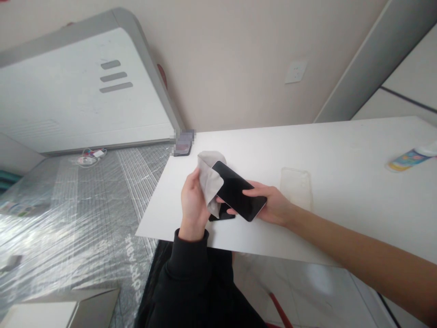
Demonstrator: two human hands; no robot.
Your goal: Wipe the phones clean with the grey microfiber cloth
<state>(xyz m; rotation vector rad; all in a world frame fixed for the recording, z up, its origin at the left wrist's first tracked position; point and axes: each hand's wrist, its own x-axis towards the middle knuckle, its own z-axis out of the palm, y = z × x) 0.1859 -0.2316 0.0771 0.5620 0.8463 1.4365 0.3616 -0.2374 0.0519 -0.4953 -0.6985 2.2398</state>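
My right hand [269, 202] grips a black smartphone [235, 189], its thumb on the dark screen near the lower end and fingers underneath. The phone is tilted, its upper end pointing left and away from me. A light grey cloth [209, 176] is pinched in my left hand [194, 200] and laps over the phone's upper left edge. Under the cloth and phone, a second dark flat object [221, 214] lies on the white table, mostly covered. To the right of my hands rests a clear phone case [296, 184].
At the right of the white table [358, 200] a colourful bottle [411, 159] lies on its side. A small dark object [182, 146], partly blurred, sits at the far left corner. Left of the table is a plastic-wrapped mattress [102, 205] with a white cable [90, 157] on it.
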